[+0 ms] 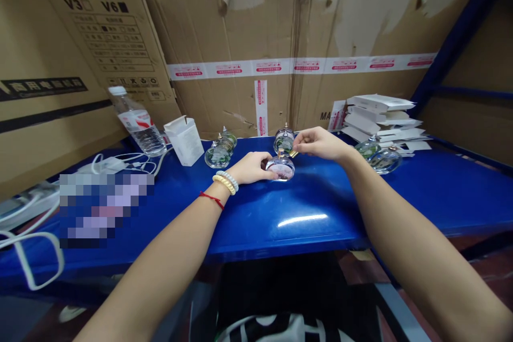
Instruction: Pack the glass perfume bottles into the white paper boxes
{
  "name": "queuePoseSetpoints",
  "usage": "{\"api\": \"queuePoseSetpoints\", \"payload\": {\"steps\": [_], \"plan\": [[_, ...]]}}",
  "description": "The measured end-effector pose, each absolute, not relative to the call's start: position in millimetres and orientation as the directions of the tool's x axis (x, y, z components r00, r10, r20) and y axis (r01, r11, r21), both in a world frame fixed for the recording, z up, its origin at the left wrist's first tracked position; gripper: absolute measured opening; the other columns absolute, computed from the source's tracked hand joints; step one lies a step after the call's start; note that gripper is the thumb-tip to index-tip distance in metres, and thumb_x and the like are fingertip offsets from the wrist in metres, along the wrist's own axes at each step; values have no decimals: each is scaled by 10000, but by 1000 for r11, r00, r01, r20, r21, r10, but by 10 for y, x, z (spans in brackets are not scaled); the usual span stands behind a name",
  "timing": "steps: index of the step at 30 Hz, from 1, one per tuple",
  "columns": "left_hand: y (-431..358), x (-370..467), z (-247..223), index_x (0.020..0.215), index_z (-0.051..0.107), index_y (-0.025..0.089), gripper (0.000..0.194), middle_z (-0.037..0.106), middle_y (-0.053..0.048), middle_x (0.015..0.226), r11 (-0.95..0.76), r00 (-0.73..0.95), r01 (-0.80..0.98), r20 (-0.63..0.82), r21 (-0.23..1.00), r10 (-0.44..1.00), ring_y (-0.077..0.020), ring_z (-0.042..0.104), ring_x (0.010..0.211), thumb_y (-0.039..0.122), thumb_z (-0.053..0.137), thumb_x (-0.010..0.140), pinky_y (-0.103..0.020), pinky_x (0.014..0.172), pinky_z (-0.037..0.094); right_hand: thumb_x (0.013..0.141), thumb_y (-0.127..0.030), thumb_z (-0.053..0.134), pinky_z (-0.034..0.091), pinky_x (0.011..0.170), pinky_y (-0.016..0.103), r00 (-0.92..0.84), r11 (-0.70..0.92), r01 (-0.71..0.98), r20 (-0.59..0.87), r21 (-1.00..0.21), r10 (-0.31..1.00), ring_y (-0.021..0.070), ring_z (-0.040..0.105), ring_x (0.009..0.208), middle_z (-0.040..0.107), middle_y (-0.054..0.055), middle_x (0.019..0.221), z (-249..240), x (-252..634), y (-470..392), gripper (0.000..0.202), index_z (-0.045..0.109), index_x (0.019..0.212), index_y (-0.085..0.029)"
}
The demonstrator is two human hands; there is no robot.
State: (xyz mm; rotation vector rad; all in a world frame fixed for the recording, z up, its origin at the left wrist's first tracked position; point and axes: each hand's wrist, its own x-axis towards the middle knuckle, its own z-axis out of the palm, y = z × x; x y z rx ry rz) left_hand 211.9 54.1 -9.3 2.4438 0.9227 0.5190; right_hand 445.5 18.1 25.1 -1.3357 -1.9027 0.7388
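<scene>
My left hand (251, 168) is closed around the side of a round, flat glass perfume bottle (282, 170) resting on the blue shelf. The bottle's gold-coloured neck points up. Just right of the neck, my right hand (318, 142) pinches a small gold piece (294, 154); its exact shape is too small to make out. Behind them stands another round perfume bottle (283, 140) with a spray top. To the left is a group of similar bottles (218, 155), and to the right more bottles (385, 160) sit close together.
A stack of flattened white boxes (380, 117) lies at the back right. An upright white box (185, 141) and a water bottle (138, 122) stand on the left, near white cables (108, 163). Large cardboard cartons (240, 26) wall off the back of the blue shelf (256, 224).
</scene>
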Motion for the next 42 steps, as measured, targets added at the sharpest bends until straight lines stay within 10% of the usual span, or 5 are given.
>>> {"api": "queuePoseSetpoints", "payload": {"steps": [13, 19, 26, 34, 42], "plan": [[468, 2261, -138, 1101, 540, 142, 514, 689, -92, 1022, -664, 548, 199, 480, 720, 685, -168, 654, 889, 302, 787, 680, -344, 860, 512, 594, -298, 724, 387, 517, 226, -87, 445, 287, 440, -848, 894, 77, 496, 528, 618, -3, 638, 243, 4329, 173, 275, 644, 807, -142], [488, 2234, -157, 1192, 512, 152, 707, 695, -91, 1029, -625, 651, 328, 309, 708, 693, -229, 664, 955, 350, 836, 595, -370, 872, 504, 615, -218, 637, 408, 616, 238, -161, 289, 862, 314, -417, 935, 122, 550, 637, 638, 8, 663, 247, 4427, 192, 157, 678, 753, -154], [516, 2199, -141, 989, 681, 157, 457, 723, -30, 939, -622, 690, 452, 192, 640, 698, -221, 665, 868, 359, 812, 601, -316, 807, 485, 631, -255, 663, 431, 632, 251, -81, 80, 989, 2, -124, 997, 173, 626, 728, 711, 44, 839, 217, 4531, 224, 238, 700, 858, -192], [458, 2191, -73, 1014, 716, 154, 468, 732, -22, 889, -603, 668, 427, 214, 674, 713, -198, 652, 817, 337, 800, 592, -287, 738, 473, 772, -438, 616, 487, 717, 275, -380, 521, 573, 358, -632, 853, 172, 633, 794, 719, 70, 917, 317, 4358, 50, 391, 701, 1030, -157], [483, 2186, -96, 1020, 718, 147, 465, 738, -36, 916, -637, 615, 493, 281, 593, 737, -195, 644, 800, 414, 767, 642, -286, 722, 456, 789, -342, 597, 472, 719, 268, -334, 497, 645, 371, -581, 867, 157, 634, 737, 728, 41, 821, 252, 4276, 106, 232, 725, 859, -161]]}}
